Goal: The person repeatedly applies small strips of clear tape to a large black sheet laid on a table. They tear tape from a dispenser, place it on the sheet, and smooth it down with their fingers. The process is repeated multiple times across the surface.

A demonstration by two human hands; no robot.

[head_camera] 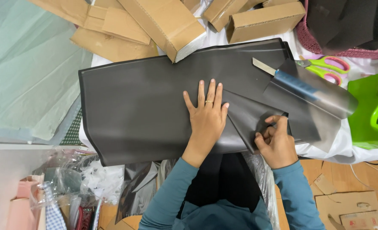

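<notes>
I watch the left hand (207, 117) press flat, fingers spread, on the dark sheet (146, 102) covering the tabletop's centre. At four o'clock from it, the right hand (276, 140) pinches the sheet's folded edge. A utility knife (278, 74) lies at one o'clock, beside scissors (325, 67).

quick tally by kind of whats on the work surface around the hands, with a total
dark plastic sheets: 1 stack, pressed flat by the left hand; the right hand pinches a lifted piece
cardboard boxes: 3 whole ones in view, more cut off at the top edge
scissors: 1
utility knife: 1
green plastic device: 1
total: 7
</notes>
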